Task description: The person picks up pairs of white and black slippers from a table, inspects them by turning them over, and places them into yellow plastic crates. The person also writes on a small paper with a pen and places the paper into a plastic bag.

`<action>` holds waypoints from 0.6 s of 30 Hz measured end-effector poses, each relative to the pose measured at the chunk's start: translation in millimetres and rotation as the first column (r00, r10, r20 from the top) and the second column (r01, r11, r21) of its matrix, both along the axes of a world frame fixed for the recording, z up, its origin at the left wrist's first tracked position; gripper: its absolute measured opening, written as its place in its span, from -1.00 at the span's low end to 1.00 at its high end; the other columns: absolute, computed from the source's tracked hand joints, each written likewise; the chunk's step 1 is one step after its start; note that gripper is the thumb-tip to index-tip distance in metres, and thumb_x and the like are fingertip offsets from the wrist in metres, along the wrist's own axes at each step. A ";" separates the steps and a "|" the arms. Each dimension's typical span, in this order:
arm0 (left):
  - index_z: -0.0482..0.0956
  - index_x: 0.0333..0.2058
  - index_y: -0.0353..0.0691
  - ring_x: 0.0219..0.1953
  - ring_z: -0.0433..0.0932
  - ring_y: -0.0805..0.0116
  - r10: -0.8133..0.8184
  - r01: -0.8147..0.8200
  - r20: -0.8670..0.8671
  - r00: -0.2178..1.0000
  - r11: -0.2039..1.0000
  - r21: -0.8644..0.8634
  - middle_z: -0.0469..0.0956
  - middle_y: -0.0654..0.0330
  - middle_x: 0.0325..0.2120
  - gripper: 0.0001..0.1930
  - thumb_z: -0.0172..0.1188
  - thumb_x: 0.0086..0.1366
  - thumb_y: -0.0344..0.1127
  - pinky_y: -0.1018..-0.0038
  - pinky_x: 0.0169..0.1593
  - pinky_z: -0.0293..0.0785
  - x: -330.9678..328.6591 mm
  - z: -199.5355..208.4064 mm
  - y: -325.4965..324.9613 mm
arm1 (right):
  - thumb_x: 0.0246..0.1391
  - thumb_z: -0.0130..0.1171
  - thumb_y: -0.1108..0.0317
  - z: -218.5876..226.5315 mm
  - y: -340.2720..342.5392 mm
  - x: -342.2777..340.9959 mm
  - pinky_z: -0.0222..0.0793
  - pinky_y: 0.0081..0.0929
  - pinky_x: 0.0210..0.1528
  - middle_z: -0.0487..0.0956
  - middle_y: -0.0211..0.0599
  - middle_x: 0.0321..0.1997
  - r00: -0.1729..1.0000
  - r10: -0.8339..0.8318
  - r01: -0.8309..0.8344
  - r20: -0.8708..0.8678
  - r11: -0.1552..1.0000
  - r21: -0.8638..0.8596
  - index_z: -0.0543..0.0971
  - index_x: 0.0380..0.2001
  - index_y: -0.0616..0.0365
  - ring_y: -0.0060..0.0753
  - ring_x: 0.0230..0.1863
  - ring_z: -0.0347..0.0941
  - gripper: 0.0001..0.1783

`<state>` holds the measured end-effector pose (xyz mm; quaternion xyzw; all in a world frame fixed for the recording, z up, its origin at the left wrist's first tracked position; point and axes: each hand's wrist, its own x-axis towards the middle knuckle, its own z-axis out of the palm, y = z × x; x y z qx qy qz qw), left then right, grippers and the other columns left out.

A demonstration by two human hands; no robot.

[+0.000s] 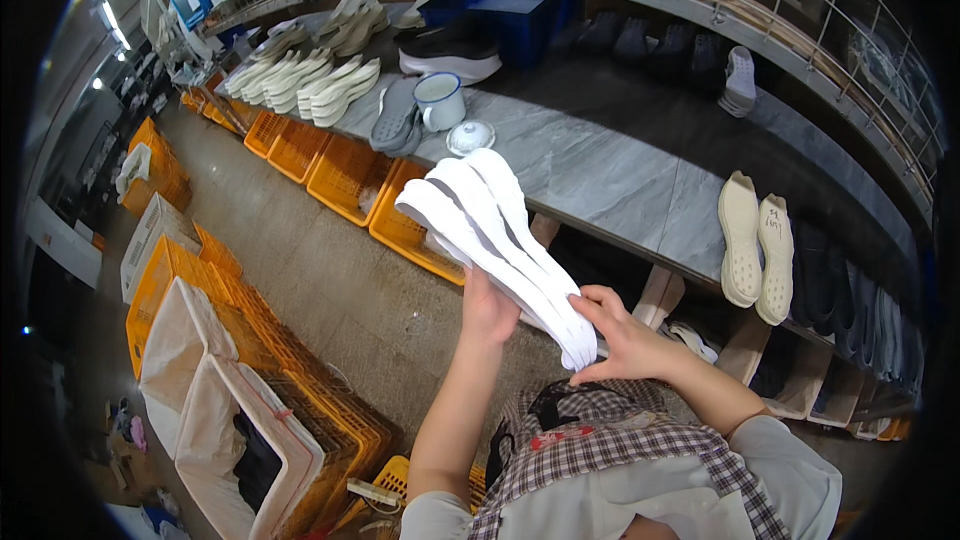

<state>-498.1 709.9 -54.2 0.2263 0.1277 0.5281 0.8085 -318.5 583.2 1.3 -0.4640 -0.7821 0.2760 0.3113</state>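
- White soles (505, 252): several, bunched together, held up at a slant in front of the body, beside the worktop (610, 185) and above the floor (270, 215).
- Left grip (489, 308): curled around the underside of the white soles, bearing them; fingertips largely hidden.
- Right grip (622, 338): partly closed, fingers and thumb spread about the near end of the white soles, in contact.
- Worktop, far side of the white soles: enamel mug (440, 102), with white lid (470, 138) just beside it.
- Worktop, right: two cream soles (740, 240), side by side near the edge.
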 end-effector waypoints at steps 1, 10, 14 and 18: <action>0.13 0.20 -0.10 0.10 0.34 0.18 -0.024 0.023 0.036 0.999 1.000 0.014 0.31 0.19 0.09 -0.42 -0.05 0.31 0.05 0.22 0.12 0.33 -6.0 -1.8 -0.6 | -0.43 0.51 0.03 2.0 1.0 -3.4 0.22 -0.26 0.16 0.12 0.09 0.18 0.999 0.030 -0.030 -0.021 1.000 -0.001 0.05 0.26 0.22 0.09 0.16 0.17 0.21; 0.25 0.17 -0.16 0.13 0.35 0.17 -0.147 0.152 0.119 0.982 0.988 -0.028 0.39 0.16 0.05 -0.36 0.09 0.22 0.08 0.24 0.12 0.40 -24.0 9.5 -22.0 | -0.54 0.56 0.06 16.4 3.7 -29.2 0.10 -0.33 0.22 0.09 0.03 0.15 0.985 0.110 -0.115 -0.134 0.993 -0.028 -0.06 0.27 0.34 -0.03 0.20 0.09 0.36; 0.25 0.16 -0.17 0.12 0.36 0.16 -0.115 0.124 0.133 0.984 0.990 -0.064 0.39 0.18 0.05 -0.39 0.07 0.25 0.05 0.26 0.13 0.38 -22.1 9.8 -25.4 | -0.56 0.57 0.15 23.0 6.5 -30.7 0.10 -0.35 0.22 0.09 -0.02 0.16 0.976 0.102 -0.126 -0.194 0.985 -0.118 -0.04 0.28 0.31 -0.06 0.21 0.07 0.35; 0.24 0.17 -0.14 0.09 0.38 0.18 -0.080 0.088 0.085 0.993 0.992 -0.096 0.36 0.13 0.07 -0.46 -0.03 0.31 0.00 0.30 0.06 0.47 -22.9 3.0 -25.8 | -0.52 0.55 0.18 23.8 5.6 -30.1 0.10 -0.35 0.23 0.09 -0.04 0.15 0.979 0.093 -0.120 -0.180 0.982 -0.144 -0.02 0.27 0.28 -0.07 0.21 0.08 0.30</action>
